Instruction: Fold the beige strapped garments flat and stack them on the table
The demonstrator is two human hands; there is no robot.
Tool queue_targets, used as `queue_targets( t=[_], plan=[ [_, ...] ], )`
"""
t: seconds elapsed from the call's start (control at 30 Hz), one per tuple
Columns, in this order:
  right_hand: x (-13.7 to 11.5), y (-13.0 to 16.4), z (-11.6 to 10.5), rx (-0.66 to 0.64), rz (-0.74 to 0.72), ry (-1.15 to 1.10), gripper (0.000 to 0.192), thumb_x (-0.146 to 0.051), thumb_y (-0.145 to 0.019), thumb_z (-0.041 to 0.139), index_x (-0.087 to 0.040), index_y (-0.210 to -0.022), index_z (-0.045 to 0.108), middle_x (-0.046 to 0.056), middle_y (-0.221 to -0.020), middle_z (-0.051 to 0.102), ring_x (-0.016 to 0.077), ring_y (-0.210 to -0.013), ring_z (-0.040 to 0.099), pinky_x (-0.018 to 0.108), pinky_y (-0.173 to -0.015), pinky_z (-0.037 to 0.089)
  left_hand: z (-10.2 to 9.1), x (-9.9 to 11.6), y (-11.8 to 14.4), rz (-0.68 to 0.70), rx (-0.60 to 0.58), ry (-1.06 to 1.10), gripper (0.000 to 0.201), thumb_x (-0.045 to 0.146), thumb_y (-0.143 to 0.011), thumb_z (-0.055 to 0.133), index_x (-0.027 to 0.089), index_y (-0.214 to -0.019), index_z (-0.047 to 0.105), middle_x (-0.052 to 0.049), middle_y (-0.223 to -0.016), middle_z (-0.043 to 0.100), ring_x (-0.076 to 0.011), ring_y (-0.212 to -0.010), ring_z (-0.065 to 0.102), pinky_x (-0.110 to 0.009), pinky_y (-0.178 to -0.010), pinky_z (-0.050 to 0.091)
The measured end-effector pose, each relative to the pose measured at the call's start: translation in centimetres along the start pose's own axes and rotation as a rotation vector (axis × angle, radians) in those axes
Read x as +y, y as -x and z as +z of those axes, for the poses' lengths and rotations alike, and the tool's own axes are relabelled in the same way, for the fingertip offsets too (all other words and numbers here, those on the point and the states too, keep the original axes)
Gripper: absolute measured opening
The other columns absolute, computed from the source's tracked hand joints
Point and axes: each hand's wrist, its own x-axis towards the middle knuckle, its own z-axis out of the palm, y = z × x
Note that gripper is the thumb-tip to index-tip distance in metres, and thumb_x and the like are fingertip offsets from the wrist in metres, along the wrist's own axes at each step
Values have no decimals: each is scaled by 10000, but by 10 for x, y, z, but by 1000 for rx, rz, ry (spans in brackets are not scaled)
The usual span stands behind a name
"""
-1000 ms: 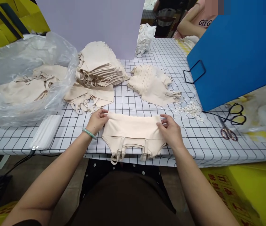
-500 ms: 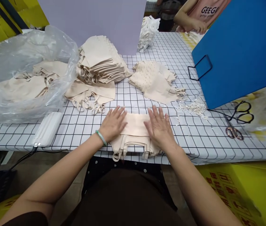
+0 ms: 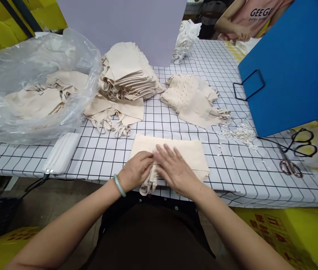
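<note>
A beige undergarment (image 3: pixel 188 152) lies flat at the near edge of the checked table (image 3: pixel 232 176). My left hand (image 3: pixel 135 170), with a green bangle on its wrist, grips the garment's lower straps near the table edge. My right hand (image 3: pixel 173 168) lies flat on the cloth just beside it, fingers spread and pointing left. Both hands touch each other over the garment's lower middle.
A tall stack of folded beige garments (image 3: pixel 126 73) and loose ones (image 3: pixel 114 112) lie behind. A clear plastic bag (image 3: pixel 35 86) with more sits at left, a white pack (image 3: pixel 62 152) near it. Lace pieces (image 3: pixel 192 97), scraps (image 3: pixel 239 133), scissors (image 3: pixel 291 152), a blue board (image 3: pixel 294 63); another person at far right.
Both hands slid from pressing flat on the garment's two halves toward its lower middle. The left hand closed on the straps. The view shifted slightly, so the table contents sit further right.
</note>
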Motion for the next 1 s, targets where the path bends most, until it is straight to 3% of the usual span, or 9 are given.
queue_targets(
  t=[0.13, 0.23, 0.37, 0.47, 0.53, 0.63, 0.73, 0.87, 1.0],
  plan=[
    [-5, 2, 8, -82, -37, -17, 692, -535, -1012, 340, -287, -1595, 62, 21, -1633, 193, 255, -1516, 165, 536, -1229, 211, 7, -4, 11, 45, 28, 13, 343, 76, -918, 478, 157, -1236, 580, -161, -1266, 641, -261, -1251, 578, -494, -1058, 513],
    [7, 14, 0, -72, -36, -76, 638, -492, -1021, 361, -304, -1590, 141, 24, -1627, 227, 244, -1507, 210, 527, -1218, 251, -2, -3, 9, 36, 64, 41, 333, 69, -920, 491, 151, -1229, 583, -162, -1255, 649, -251, -1235, 590, -471, -1041, 527],
    [16, 40, -21, 243, 45, -190, 547, -308, -1019, 430, -297, -1551, 303, 56, -1552, 421, 246, -1467, 331, 548, -1187, 319, -22, 24, 18, -83, 158, 26, 105, 103, -915, 551, 151, -964, 631, -113, -966, 687, -215, -964, 649, -367, -830, 572],
    [12, 43, -30, 369, 50, -251, 503, -222, -1003, 451, -293, -1499, 408, 59, -1436, 563, 241, -1419, 418, 529, -1157, 382, -21, 50, 44, -162, 104, -5, 120, 185, -907, 611, 167, -792, 582, -37, -715, 601, -167, -694, 587, -282, -616, 484],
    [7, 27, -29, 311, -7, -223, 493, -250, -1016, 419, -288, -1507, 392, 52, -1477, 523, 239, -1457, 354, 538, -1177, 345, -11, 60, 65, -225, 30, -20, 107, 232, -916, 617, 164, -835, 601, -14, -678, 584, -143, -612, 560, -254, -551, 419],
    [4, -15, -19, 133, -110, -146, 499, -375, -1039, 346, -278, -1528, 352, 21, -1596, 338, 242, -1519, 174, 559, -1225, 215, 8, 62, 87, -374, -64, -31, 121, 244, -920, 605, 155, -992, 643, 23, -624, 564, -122, -536, 532, -241, -525, 371],
    [7, -49, -3, -42, -168, -115, 537, -481, -1029, 324, -293, -1532, 334, 0, -1625, 246, 250, -1522, 143, 567, -1233, 161, 17, 58, 95, -551, -260, 135, 196, 231, -893, 611, 162, -1070, 660, 63, -562, 501, -103, -493, 478, -225, -517, 346],
    [11, -59, 14, -83, -165, -93, 570, -511, -1018, 319, -297, -1545, 296, 0, -1634, 187, 249, -1524, 126, 564, -1239, 126, 9, 56, 103, -641, -428, 441, 281, 262, -892, 592, 189, -1153, 665, 63, -604, 503, -89, -530, 458, -204, -530, 351],
    [8, -56, 14, -89, -151, -117, 576, -523, -1010, 337, -315, -1546, 291, -16, -1636, 177, 242, -1526, 109, 551, -1246, 97, -12, 60, 107, -652, -407, 537, 335, 282, -907, 566, 186, -1214, 657, 41, -660, 563, -80, -527, 461, -193, -512, 376]
  ],
)
